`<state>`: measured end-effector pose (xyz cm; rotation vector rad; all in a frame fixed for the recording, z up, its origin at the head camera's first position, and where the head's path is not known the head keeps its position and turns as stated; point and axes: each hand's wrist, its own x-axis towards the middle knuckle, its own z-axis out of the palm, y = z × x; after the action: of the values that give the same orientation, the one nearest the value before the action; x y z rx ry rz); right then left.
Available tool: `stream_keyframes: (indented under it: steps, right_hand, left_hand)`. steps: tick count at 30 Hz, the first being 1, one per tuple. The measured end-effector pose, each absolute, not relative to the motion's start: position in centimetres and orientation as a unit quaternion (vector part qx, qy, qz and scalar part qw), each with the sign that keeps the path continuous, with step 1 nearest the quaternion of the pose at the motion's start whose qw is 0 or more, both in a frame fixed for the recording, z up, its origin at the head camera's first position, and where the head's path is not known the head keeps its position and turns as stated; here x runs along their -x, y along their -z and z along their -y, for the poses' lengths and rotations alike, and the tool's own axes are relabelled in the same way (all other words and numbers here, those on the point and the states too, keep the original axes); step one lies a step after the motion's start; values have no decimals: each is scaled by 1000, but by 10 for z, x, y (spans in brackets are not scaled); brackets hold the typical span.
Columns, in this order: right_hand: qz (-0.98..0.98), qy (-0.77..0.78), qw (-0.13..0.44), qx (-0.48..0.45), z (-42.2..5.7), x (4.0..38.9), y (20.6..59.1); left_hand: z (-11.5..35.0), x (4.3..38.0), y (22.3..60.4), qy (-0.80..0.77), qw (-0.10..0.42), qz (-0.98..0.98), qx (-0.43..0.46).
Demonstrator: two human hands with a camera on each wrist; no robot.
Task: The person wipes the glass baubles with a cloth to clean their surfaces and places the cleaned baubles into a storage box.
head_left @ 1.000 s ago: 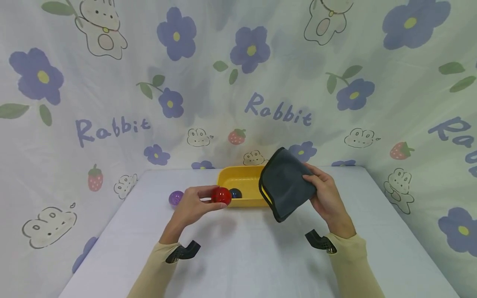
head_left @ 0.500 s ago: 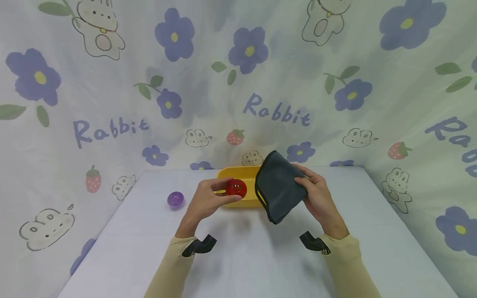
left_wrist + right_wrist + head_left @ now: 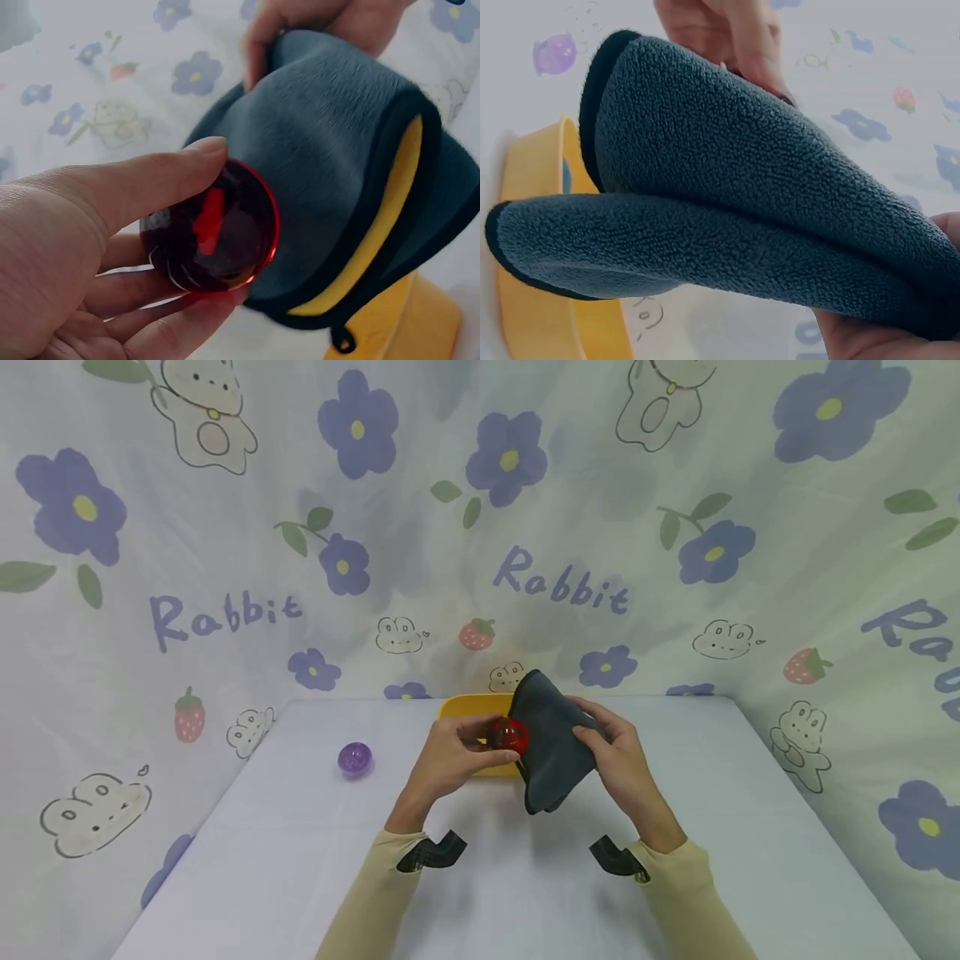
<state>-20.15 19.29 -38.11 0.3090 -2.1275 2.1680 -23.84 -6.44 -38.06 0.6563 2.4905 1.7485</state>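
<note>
My left hand pinches a clear red ball between thumb and fingers. In the head view the ball is up against the left side of a folded grey-blue towel with black edging. Gripped at its right end by my right hand, the towel hangs in the air in front of a yellow tray. The right wrist view shows the towel's looped pile and its folded layers. Fingers and thumb of the right hand lie on opposite sides of the cloth. Towel and left hand hide much of the tray.
A clear purple ball rests on the white table, left of the tray. Part of a dark blue ball shows inside the tray in the right wrist view. A curtain printed with rabbits and flowers hangs behind the table.
My left hand has carried the red ball rightward, from beside the tray's left end to the towel. The right hand has brought the towel slightly left, covering more of the tray.
</note>
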Motion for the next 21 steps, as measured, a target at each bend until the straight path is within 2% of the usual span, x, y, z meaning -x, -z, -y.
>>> stream_keyframes:
  steps: [8, 13, 21]
  right_hand:
    - [771, -614, 98, -140, -171, 192, 381]
    - [791, -580, 82, -174, -161, 189, 384]
    - [805, -560, 74, -179, -156, 189, 387]
  left_hand:
    - [59, 238, 384, -564, 8, -791, -236]
    - [60, 237, 382, -566, 8, -789, -240]
    - [67, 235, 379, -564, 9, -796, -219]
